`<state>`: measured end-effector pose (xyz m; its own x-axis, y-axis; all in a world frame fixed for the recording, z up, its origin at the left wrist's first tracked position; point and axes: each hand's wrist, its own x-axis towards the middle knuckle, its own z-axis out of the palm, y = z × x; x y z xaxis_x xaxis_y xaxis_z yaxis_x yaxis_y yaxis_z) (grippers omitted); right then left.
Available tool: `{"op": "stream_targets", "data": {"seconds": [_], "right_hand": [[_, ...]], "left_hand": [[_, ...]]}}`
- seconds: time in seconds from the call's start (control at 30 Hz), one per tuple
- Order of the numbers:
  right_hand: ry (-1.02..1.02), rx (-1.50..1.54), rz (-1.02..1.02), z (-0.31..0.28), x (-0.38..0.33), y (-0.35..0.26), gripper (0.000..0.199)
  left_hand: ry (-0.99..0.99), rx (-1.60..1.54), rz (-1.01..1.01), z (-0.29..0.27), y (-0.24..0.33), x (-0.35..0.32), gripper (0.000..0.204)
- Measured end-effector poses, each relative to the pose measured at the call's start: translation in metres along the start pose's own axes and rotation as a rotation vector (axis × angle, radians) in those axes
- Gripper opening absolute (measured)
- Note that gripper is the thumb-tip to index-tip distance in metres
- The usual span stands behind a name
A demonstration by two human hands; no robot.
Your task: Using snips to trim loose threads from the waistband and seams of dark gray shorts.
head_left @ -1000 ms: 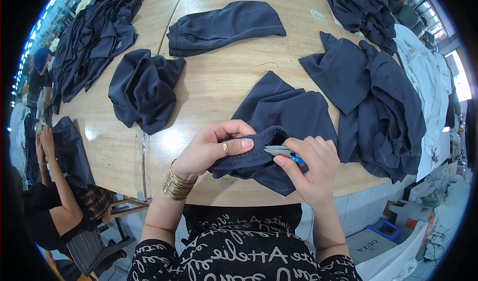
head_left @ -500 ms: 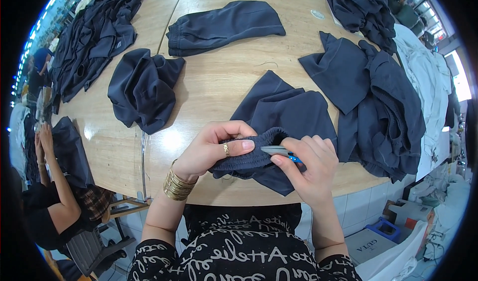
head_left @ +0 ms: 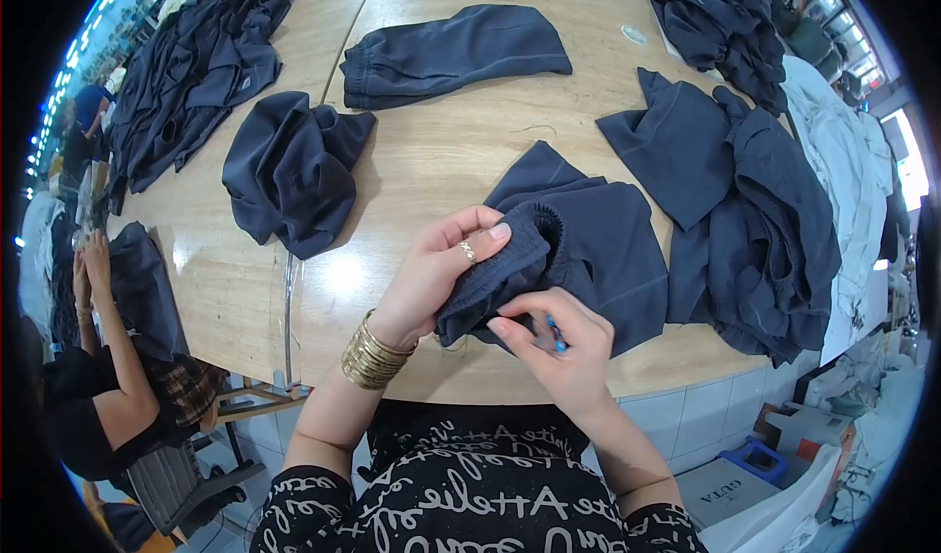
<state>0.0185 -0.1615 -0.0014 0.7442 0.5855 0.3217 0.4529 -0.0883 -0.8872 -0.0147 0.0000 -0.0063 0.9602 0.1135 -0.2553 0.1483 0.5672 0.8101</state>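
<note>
While your left hand (head_left: 441, 269) is closed on the bunched, elasticated edge of a dark navy garment (head_left: 578, 249), thumb on top and fingers curled under the fold, the garment itself lies at the near edge of the wooden bench (head_left: 441, 161), directly in front of you, with its far part spread flat on the surface. Your right hand (head_left: 559, 352) sits just below the left, touching the same bunched edge; its grip is closed around a small blue-handled tool (head_left: 557, 334), most of which is hidden by the fingers, so I cannot tell its exact kind. A stack of gold bangles (head_left: 372, 355) circles your left wrist, and a ring shows on a finger of that hand.

To your right, just beside the held garment, a heap of dark navy pieces (head_left: 755, 200) overlaps itself. To your left, a crumpled dark garment (head_left: 289, 175) lies apart from your hands. Beyond it, a folded dark garment (head_left: 451, 53) rests flat near the middle of the bench. A long pile of dark cloth (head_left: 196, 63) runs along the far left edge. A second person (head_left: 98, 357) sits at the left rim of the bench, arms raised to a dark piece.
</note>
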Motion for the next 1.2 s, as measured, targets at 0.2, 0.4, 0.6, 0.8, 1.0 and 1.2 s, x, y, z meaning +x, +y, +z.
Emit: {"op": "stream_targets", "data": {"seconds": [0.2, 0.4, 0.6, 0.8, 1.0, 1.2], "right_hand": [[-0.107, 0.141, 0.198, -0.005, 0.005, 0.002, 0.014], [-0.204, 0.669, 0.49, -0.013, 0.009, 0.01, 0.021], [-0.094, 0.524, 0.542, -0.011, 0.018, 0.006, 0.019], [-0.171, 0.44, 0.362, -0.008, 0.018, -0.002, 0.021], [-0.279, 0.21, 0.232, 0.004, 0.028, -0.016, 0.018], [-0.512, 0.226, 0.374, -0.08, 0.0, 0.021, 0.012]], "left_hand": [[0.011, 0.049, 0.023, 0.003, -0.003, 0.006, 0.015], [0.007, 0.044, -0.055, -0.002, -0.005, 0.016, 0.013], [0.301, 1.017, 0.843, 0.005, -0.012, -0.02, 0.023], [0.254, 1.083, 0.87, -0.001, -0.027, -0.028, 0.022], [0.085, 0.696, 0.362, -0.033, -0.037, -0.016, 0.017], [0.147, 0.843, 0.532, -0.04, -0.034, -0.019, 0.015]]}}
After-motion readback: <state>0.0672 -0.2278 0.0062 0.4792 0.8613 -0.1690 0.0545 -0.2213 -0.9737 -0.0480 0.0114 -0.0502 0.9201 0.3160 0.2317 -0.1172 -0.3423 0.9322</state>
